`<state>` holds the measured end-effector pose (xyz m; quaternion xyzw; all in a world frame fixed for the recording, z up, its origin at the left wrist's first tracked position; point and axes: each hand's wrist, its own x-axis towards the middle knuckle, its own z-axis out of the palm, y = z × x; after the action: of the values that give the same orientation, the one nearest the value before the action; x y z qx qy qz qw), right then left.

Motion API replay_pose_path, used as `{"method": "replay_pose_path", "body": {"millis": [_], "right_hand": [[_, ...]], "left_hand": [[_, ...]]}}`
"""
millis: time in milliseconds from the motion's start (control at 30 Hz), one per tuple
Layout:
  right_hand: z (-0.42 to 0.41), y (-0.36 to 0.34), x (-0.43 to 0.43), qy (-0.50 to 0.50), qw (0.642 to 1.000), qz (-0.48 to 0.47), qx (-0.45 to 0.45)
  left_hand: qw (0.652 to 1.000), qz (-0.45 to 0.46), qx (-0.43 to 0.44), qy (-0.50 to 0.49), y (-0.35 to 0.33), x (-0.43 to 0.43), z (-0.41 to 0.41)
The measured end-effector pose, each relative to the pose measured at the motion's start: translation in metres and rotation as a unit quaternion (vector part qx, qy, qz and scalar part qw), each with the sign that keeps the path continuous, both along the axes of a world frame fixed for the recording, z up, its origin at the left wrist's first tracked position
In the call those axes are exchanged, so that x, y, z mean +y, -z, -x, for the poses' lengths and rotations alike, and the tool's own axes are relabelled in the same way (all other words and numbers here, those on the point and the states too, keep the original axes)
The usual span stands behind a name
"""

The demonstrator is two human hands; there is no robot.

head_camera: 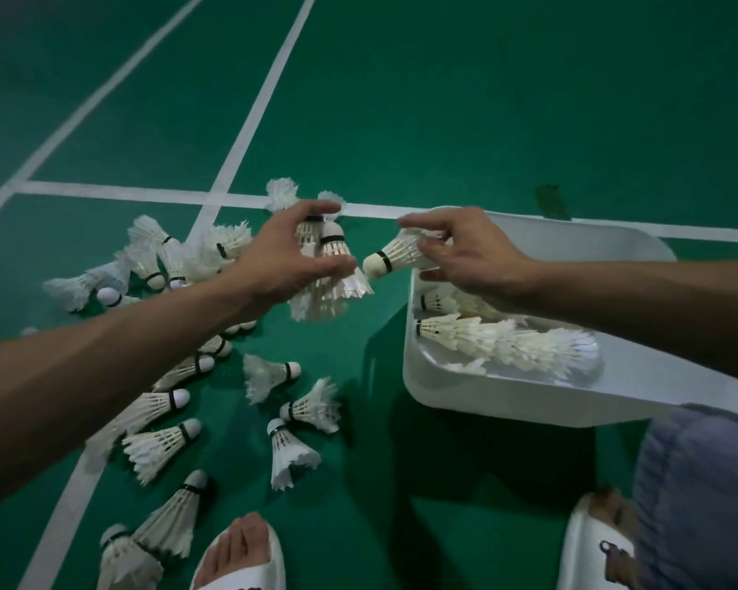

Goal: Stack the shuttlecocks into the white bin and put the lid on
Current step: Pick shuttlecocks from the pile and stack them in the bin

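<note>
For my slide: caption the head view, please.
Left hand grips stacked shuttlecocks; right hand holds a single shuttlecock by the white bin.

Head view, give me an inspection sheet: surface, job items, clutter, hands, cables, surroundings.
Surface: green court floor, white lines.
Job's things: white bin holds nested shuttlecocks; lid not seen.
Clutter: loose shuttlecocks scattered on floor, left of bin.
Hands: left hand grips shuttlecock stack; right hand pinches single shuttlecock beside bin.
Cables: nothing seen.
Surroundings: white sandals, grey shorts.
</note>
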<state>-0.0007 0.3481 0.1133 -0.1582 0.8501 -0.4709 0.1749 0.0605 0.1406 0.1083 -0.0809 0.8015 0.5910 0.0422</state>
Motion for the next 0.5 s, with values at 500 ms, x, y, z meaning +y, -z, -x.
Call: {"method": "replay_pose_path", "body": {"millis": [500], "right_hand": [[0.003,0.026,0.142,0.126,0.981,-0.120,-0.090]], "left_hand": [[0.985,0.039,0.007,0.166,-0.023,0.103,0.056]]}}
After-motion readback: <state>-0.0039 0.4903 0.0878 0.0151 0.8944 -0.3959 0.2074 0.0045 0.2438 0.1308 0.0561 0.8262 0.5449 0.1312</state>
